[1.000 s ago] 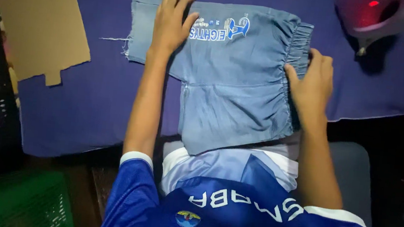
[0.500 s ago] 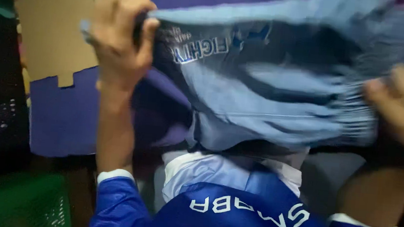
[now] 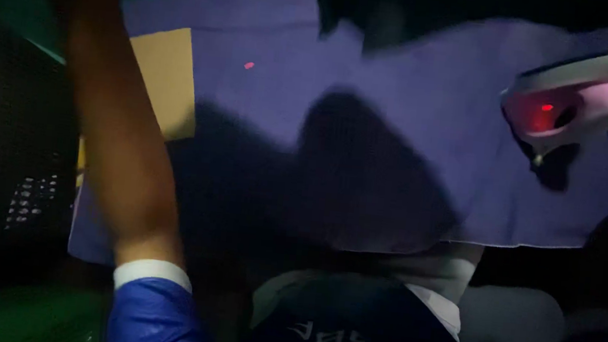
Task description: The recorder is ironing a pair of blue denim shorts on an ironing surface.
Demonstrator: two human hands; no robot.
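A: Start with the fingers. What do they show?

B: Neither hand's fingers are in view, so I cannot tell whether they are clenched, released or grasping. Only the left forearm (image 3: 123, 154) shows, bare, rising out of the top left, with a white cuff and a shiny blue sleeve (image 3: 149, 312) below it.

A: And the garment?

B: A dark, blurred fabric edge (image 3: 423, 11) hangs along the top, probably the pale blue shorts, lifted close to the camera. It throws a broad shadow over the middle of the cloth.

A: What lies beneath?

B: A purple cloth (image 3: 399, 113), matte and flat, covering the table. A tan cardboard piece (image 3: 168, 80) lies on its left part, stiff with straight edges. At the right stands a pink and white iron (image 3: 571, 100), smooth plastic, with 1 red light glowing.

A: What differs from half a second ago?

B: Then both hands gripped the shorts, spread wide across the view, left fist clenched at the waistband. Now the shorts have gone up almost out of frame, the purple cloth is exposed, and the scene is darker.
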